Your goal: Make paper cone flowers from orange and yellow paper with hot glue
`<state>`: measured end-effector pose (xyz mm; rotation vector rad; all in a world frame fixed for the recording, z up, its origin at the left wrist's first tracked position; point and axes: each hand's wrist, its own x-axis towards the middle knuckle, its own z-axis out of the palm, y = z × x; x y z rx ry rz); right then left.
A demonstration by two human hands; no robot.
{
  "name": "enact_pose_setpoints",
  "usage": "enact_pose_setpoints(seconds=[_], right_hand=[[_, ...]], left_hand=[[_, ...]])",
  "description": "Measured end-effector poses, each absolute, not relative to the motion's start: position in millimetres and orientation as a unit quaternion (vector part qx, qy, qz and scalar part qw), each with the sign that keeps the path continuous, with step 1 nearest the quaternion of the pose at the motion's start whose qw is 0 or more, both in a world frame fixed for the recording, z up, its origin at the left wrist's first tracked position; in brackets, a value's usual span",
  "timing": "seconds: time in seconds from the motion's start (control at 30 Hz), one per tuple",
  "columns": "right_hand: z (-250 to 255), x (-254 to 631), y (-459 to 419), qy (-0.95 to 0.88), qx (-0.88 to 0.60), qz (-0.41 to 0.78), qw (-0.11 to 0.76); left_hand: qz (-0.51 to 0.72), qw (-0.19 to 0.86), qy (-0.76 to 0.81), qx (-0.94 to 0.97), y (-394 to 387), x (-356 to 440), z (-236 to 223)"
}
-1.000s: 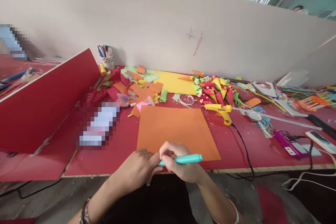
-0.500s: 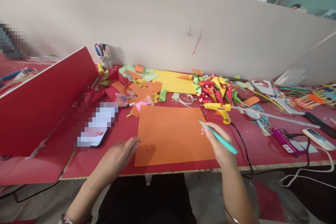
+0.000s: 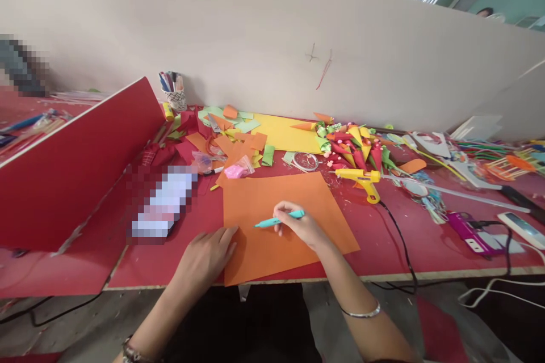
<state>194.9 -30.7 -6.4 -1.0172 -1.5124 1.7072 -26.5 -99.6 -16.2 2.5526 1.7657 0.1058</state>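
An orange sheet of paper (image 3: 276,195) lies flat on the red table in front of me, turned a little and with its near corner close to the edge. My right hand (image 3: 296,226) is over the middle of the sheet, pinching a turquoise pen (image 3: 268,222) whose tip points left. Whether the tip touches the paper I cannot tell. My left hand (image 3: 208,255) rests palm down at the sheet's left edge, fingers stretched out and fingertips on the paper.
A yellow glue gun (image 3: 361,178) lies right of the sheet, its black cord running over the table edge. Behind are paper scraps (image 3: 238,153), scissors (image 3: 213,122) and colourful paper cones (image 3: 355,144). At left lie a phone (image 3: 164,204) and a standing red board (image 3: 76,176).
My right hand has moved left with the pen, from the sheet's right side to over its middle. My left hand has come onto the left edge. The sheet has turned slightly.
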Motion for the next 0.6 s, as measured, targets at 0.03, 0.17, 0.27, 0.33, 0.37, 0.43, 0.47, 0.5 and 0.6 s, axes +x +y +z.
enact_pose_setpoints(seconds=[0.03, 0.17, 0.27, 0.33, 0.37, 0.43, 0.47, 0.5, 0.6], right_hand=[[-6, 194, -29, -0.578, -0.382, 0.654, 0.304], [-3, 190, -25, -0.594, -0.357, 0.678, 0.246], [-2, 183, -19, -0.612, -0.342, 0.68, 0.216], [-3, 178, -13, -0.627, -0.337, 0.674, 0.2], [-4, 175, -9, -0.633, -0.336, 0.669, 0.197], [-7, 172, -1, -0.64, -0.34, 0.655, 0.215], [-8, 171, 3, -0.64, -0.349, 0.642, 0.238], [-9, 173, 7, -0.637, -0.365, 0.625, 0.267], [-12, 188, 17, -0.608, -0.454, 0.538, 0.367]], left_hand=[[0.042, 0.014, 0.574, 0.818, -103, -27, -16], [0.067, 0.0, 0.597, 0.799, -110, -27, -14], [0.065, -0.001, 0.608, 0.792, -112, -27, -14], [0.063, 0.004, 0.613, 0.787, -112, -27, -13], [0.063, 0.008, 0.617, 0.784, -112, -27, -12], [0.06, 0.019, 0.624, 0.779, -113, -27, -11], [0.057, 0.024, 0.627, 0.777, -113, -26, -11], [0.055, 0.028, 0.629, 0.775, -113, -26, -10], [0.049, 0.034, 0.636, 0.77, -115, -25, -10]])
